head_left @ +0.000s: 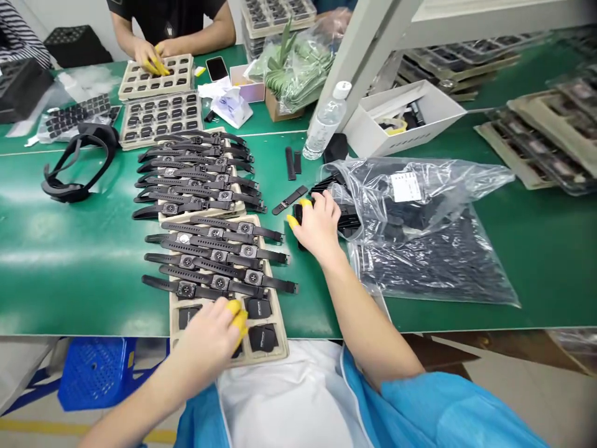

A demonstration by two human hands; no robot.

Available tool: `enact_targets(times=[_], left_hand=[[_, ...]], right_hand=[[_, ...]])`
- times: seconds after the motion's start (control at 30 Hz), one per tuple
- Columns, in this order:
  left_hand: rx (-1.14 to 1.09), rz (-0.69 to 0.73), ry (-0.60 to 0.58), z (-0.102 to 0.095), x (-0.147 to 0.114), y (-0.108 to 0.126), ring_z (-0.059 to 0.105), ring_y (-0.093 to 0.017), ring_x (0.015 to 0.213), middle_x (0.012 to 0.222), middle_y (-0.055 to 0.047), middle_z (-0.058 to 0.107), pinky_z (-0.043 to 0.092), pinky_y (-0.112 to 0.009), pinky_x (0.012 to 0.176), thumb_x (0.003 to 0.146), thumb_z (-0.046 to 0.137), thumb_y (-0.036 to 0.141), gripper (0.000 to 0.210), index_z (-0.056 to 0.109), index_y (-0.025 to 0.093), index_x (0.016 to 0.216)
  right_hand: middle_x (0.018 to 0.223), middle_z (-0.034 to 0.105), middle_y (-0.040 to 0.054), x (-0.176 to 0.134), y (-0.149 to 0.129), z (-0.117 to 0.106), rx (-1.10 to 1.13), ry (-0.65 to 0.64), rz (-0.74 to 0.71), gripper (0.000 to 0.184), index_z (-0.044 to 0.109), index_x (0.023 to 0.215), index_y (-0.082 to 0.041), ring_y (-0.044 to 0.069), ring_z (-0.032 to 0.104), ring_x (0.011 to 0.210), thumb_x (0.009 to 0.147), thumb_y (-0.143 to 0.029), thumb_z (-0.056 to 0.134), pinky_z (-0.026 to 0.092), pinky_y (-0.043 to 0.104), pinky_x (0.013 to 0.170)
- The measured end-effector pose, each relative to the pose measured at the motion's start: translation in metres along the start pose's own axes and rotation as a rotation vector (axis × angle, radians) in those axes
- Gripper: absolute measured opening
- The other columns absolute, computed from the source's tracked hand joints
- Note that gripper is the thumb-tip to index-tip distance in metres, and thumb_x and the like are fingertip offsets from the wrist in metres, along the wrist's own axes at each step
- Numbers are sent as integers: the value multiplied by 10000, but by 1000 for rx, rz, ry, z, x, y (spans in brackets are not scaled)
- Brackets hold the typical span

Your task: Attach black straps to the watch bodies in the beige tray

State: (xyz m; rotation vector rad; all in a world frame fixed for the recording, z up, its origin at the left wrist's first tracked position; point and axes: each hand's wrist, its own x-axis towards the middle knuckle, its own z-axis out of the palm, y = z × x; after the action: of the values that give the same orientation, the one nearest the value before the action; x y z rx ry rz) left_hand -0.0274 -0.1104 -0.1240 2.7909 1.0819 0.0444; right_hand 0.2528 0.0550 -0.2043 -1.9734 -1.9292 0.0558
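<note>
My left hand (212, 330), with yellow finger cots, is over the near end of a beige tray (280, 336). Its fingers are curled together, and whatever they hold is hidden. Black square watch bodies (262, 338) sit in the tray pockets around it. Farther up the tray lie watches with black straps (219, 255) attached, their sensor backs upward. My right hand (319, 227), also in yellow finger cots, is at the mouth of a clear plastic bag (433, 230), its fingers closed on black watch straps (347, 218). A loose strap (290, 200) rests just left of it.
A second tray of strapped watches (200, 174) adjoins mine. Beyond are a water bottle (329, 121), a white box (405, 118), a black headband-like object (79, 162) and stacked trays (550, 137). Across the table a co-worker's hands (156, 59) work over another tray (184, 68).
</note>
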Motion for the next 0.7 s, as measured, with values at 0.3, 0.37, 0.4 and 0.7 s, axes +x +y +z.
enact_targets(times=[0.3, 0.37, 0.4, 0.7], left_hand=[[171, -32, -260, 7, 35, 24, 606, -288, 918, 918, -134, 675, 494, -407, 727, 912, 566, 92, 182, 729, 149, 854], [166, -51, -283, 4, 40, 27, 598, -286, 907, 933, -138, 669, 489, -412, 727, 915, 554, 91, 191, 731, 146, 871], [165, -65, -291, 3, 42, 28, 595, -286, 905, 936, -139, 663, 488, -415, 730, 920, 552, 100, 188, 733, 144, 893], [150, -155, -381, 13, 52, 41, 620, -300, 987, 960, -137, 655, 542, -432, 793, 931, 561, 131, 164, 705, 156, 1007]], right_hand=[[1364, 622, 251, 16, 3, 15, -46, -19, 67, 292, 687, 1139, -103, 398, 432, 1377, 910, -168, 517, 337, 611, 1087], [1353, 635, 245, 17, 7, 16, -31, -10, 52, 293, 701, 1109, -108, 396, 440, 1371, 895, -138, 502, 350, 592, 1071], [1348, 639, 242, 17, 9, 17, -25, 1, 38, 294, 705, 1101, -110, 397, 443, 1368, 896, -134, 497, 350, 587, 1070], [1356, 634, 241, 13, 12, 26, 68, 110, -57, 202, 711, 1001, -127, 433, 401, 1392, 889, -197, 559, 280, 657, 1121]])
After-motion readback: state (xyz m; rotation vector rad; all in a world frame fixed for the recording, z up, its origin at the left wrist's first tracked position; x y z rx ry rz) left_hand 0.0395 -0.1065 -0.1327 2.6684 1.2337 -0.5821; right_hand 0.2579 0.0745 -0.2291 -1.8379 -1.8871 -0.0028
